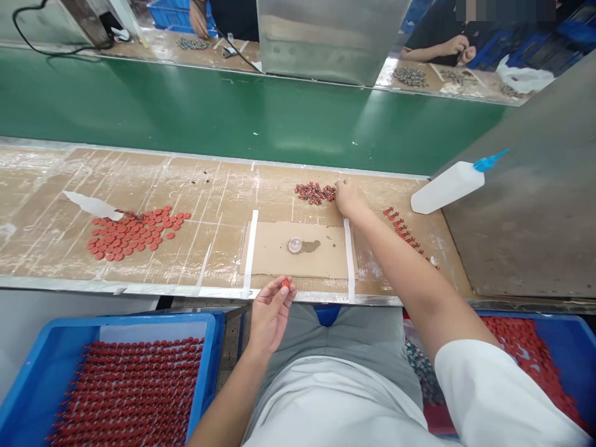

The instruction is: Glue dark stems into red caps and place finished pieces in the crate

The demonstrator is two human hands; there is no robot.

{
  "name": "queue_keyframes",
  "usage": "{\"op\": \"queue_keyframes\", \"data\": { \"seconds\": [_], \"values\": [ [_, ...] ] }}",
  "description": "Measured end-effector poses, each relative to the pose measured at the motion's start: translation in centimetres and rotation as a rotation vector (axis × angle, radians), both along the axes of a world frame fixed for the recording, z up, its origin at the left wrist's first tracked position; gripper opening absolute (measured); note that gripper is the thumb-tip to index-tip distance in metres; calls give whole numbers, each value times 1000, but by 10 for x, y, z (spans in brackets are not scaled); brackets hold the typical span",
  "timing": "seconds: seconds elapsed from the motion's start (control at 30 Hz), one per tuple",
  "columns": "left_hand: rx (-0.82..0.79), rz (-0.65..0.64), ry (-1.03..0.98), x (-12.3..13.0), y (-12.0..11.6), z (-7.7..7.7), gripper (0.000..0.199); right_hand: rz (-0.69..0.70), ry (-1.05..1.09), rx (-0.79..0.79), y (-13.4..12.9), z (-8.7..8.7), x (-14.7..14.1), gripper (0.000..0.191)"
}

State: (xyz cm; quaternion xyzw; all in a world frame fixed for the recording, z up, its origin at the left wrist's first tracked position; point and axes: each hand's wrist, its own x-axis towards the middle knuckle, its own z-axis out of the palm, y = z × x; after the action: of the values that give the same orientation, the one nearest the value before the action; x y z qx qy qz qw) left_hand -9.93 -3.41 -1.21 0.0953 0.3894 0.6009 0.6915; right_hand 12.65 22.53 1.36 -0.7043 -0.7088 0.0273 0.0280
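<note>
One bench: long tan cardboard-covered bench [139, 267] below a green conveyor belt [233, 118].
Below it: blue plastic tray [212, 347] packed with rows of round red discs [130, 391].
On it: loose pile of flat red discs [130, 233], left of a rectangular cardboard mat [321, 248].
Left hand [272, 316]: pinching one small red disc [285, 283] between thumb and fingertip, just above the bench edge.
Right hand [350, 200]: fingers bunched narrow (holding anything? cannot tell), at the edge of a cluster of small red-and-silver parts [314, 192] on the bench.
</note>
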Motion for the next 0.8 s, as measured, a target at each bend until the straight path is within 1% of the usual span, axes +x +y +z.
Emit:
{"op": "queue_keyframes", "data": {
  "seconds": [0.1,0.2,0.27,0.33,0.37,0.43,0.53,0.6,0.63,0.7,0.8],
  "values": [
    [-3,3,3,-1,0,1,26,75,-7,-14,3,1,3,35],
    [-12,7,1,-1,1,2,25,110,-11,-37,6,0,8,32],
    [-13,5,-8,-1,1,2,25,115,10,-14,6,-3,11,29],
    [-10,4,-17,-1,1,2,24,98,100,42,6,-6,14,25],
    [-10,5,-20,-1,1,2,24,74,185,71,5,-8,15,24],
    [-12,9,-24,-1,2,2,24,-13,454,87,0,-10,14,22],
    [-15,13,-25,-1,3,2,25,-196,1032,24,-15,-10,8,16],
    [-15,14,-23,-1,4,4,24,-242,1383,-30,-30,-7,1,14],
    [-15,14,-21,-1,4,4,24,-240,1512,-54,-39,-6,-3,15],
    [-13,14,-21,-1,5,6,24,-214,1668,-105,-55,-3,-10,18],
    [-1,17,-24,-2,6,6,23,-184,1716,-142,-77,0,-20,26]
  ]
}}
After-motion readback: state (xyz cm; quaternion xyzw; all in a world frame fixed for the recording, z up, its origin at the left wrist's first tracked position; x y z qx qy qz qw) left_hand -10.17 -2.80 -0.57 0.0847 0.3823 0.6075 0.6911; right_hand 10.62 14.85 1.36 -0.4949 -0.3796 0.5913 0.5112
